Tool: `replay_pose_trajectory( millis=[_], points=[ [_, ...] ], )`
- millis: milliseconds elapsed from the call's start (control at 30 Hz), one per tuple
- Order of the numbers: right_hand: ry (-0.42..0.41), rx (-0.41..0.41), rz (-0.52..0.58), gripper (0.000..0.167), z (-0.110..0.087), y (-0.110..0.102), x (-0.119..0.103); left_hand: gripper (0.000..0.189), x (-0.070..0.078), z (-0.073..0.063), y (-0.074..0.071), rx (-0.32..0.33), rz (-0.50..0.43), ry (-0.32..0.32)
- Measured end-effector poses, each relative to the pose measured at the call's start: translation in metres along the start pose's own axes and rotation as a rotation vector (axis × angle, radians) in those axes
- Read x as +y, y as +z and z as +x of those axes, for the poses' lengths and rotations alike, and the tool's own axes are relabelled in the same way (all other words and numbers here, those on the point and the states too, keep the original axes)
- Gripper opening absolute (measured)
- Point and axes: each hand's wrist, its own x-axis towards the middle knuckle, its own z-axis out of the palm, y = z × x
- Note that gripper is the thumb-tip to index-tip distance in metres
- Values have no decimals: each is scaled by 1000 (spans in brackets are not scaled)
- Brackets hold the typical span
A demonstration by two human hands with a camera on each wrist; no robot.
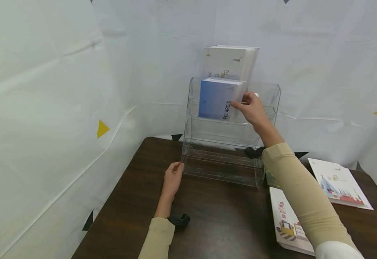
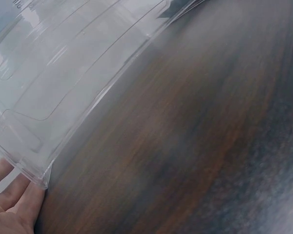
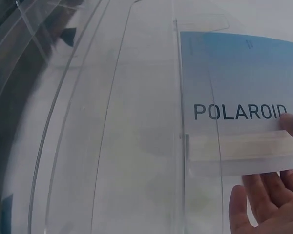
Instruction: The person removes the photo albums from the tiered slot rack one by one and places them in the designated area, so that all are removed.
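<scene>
A clear acrylic rack, hard and glossy with stepped tiers and sharp square corners, stood on the dark wood-grained tabletop against a creased white cloth backdrop. The right hand pinched the right edge of a blue book, thumb on the smooth cover by the black word POLAROID and fingers curled behind its pale page block; in the right wrist view the cover showed matte blue through the rack's front pane. That book sat in an upper tier of the rack, toward its left side. Behind and above it, in the rack's top tier, stood one white book, thick, with small printed figures on its cover. The left hand rested at the rack's lower left corner, its fingers lightly bent and touching the plastic edge without closing round it; the left wrist view showed the fingertips straight against that corner. To the right of the rack two flat illustrated booklets lay on the tabletop: one farther back, one nearer, partly under the beige sleeve. That made two books in the rack and two booklets beside it. Yellow and black triangles dotted the cloth around the rack.
</scene>
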Motion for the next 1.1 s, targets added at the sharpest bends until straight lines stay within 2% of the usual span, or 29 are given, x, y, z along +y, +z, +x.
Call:
replay_pose_trajectory(
  millis=[200, 333, 467, 667, 833, 1100],
  points=[
    [20, -45, 39, 65, 3, 1, -1, 49, 0, -1, -1, -1, -9, -2],
    [-13, -61, 40, 65, 6, 2, 0, 48, 1, 0, -2, 7, -8, 9],
    [-50, -67, 35, 58, 8, 3, 3, 49, -1, 1, -2, 15, -2, 7],
    [-61, -56, 62, 56, 11, 2, 7, 50, -2, 0, 0, 11, 13, 11],
    [-65, -59, 13, 58, 13, -2, 4, 50, -2, 1, 3, 16, 11, 20],
    [-72, -51, -41, 58, 5, -14, -6, 49, -2, 0, 15, -10, 1, 22]
  ],
)
